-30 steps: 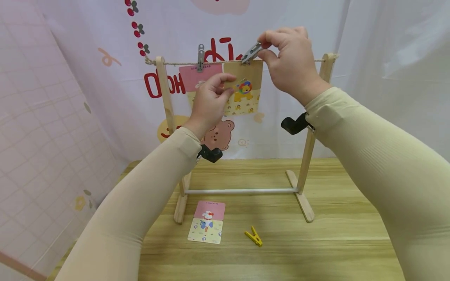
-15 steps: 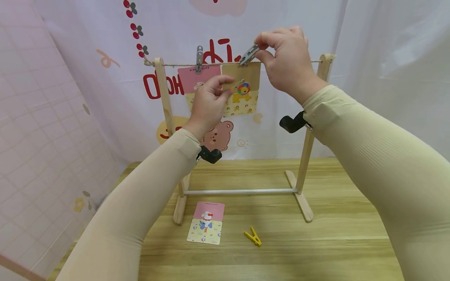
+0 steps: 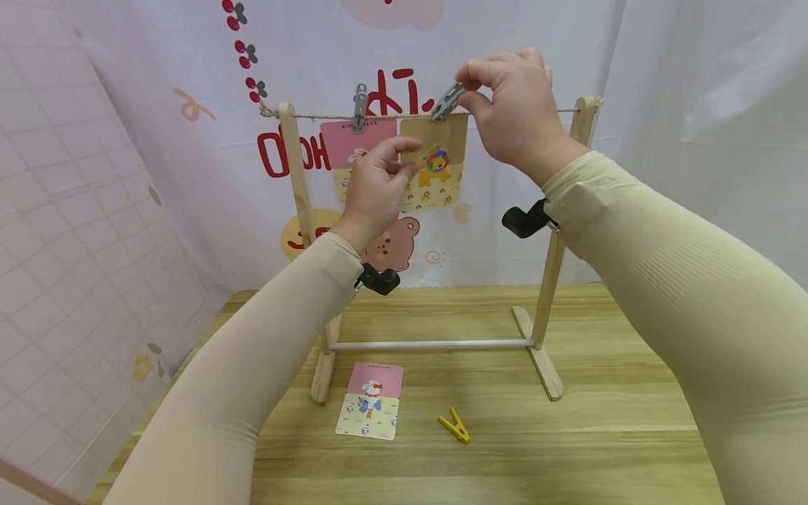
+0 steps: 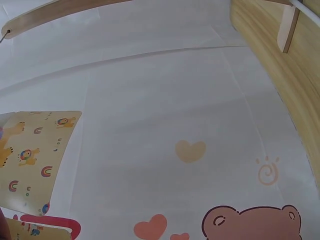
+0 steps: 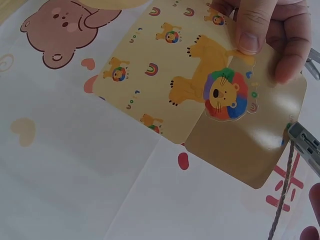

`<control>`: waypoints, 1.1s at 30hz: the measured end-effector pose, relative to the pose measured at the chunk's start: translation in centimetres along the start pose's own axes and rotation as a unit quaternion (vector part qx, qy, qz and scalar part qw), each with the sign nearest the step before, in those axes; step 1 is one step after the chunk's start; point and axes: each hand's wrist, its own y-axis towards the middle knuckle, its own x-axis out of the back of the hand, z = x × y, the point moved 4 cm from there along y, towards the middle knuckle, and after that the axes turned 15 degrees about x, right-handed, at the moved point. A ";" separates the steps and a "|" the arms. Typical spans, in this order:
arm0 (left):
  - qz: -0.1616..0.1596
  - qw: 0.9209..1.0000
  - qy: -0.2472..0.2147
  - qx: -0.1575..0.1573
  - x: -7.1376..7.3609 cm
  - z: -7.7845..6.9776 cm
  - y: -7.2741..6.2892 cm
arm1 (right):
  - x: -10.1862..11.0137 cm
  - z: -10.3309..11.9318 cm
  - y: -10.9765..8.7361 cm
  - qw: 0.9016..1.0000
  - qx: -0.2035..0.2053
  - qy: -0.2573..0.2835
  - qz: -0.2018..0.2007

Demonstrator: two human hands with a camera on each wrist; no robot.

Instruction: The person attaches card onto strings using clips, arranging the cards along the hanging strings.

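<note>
Tabletop (image 3: 536, 456) peg (image 3: 461, 432) head-only, lion card (image 3: 442, 172) everywhere

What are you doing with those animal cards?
A person's right hand is pinching a gray clip, with its tip at the string and the top of the lion card. The left hand is holding that card by its side. Next to it, a pink-and-yellow card already hangs from another gray clip. A bunny card and a yellow clothespin lie on the table.
</note>
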 end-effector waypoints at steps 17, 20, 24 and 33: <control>0.002 1.000 0.001 0.010 0.0 0.7 0.1 | -0.4 -0.1 0.2 1.000 -0.004 -0.003 0.017; 0.006 1.000 -0.002 0.007 0.0 0.8 0.1 | -0.5 -0.1 0.2 1.000 -0.003 -0.005 0.020; 0.009 1.000 -0.010 0.007 0.0 0.9 0.1 | -0.6 -0.2 0.2 1.000 -0.002 -0.004 0.026; 0.008 1.000 -0.018 0.007 0.0 0.9 0.3 | -0.6 -0.4 0.4 0.999 -0.013 -0.002 0.039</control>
